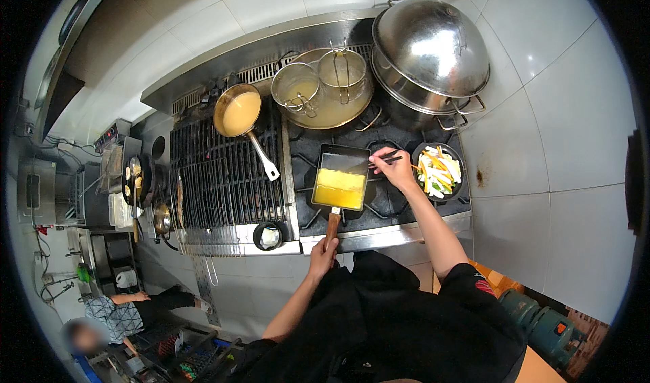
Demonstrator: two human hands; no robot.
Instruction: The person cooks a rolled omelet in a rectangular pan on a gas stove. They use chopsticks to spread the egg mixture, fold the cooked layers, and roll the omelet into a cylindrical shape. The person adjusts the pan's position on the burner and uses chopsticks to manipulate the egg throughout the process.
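Observation:
My left hand (323, 257) is closed around the wooden handle (332, 228) of a rectangular omelette pan (341, 152) over the gas range. Yellow egg (339, 187) covers the near part of the pan, with a thicker, paler band across its middle. The pan's far end shows bare dark metal. In my right hand (394, 167) are dark chopsticks (382, 160), their tips at the pan's right rim. Just right of that hand stands a round dark pan (440, 196) of cut white, orange and green vegetables (437, 172).
Behind stand a wide pot (325, 121) with strainer baskets and a large domed steel steamer (431, 48). Left is a grill grate (223, 180), bearing a saucepan of tan liquid (241, 113) and a small black container (267, 236). Another person (119, 314) is at lower left.

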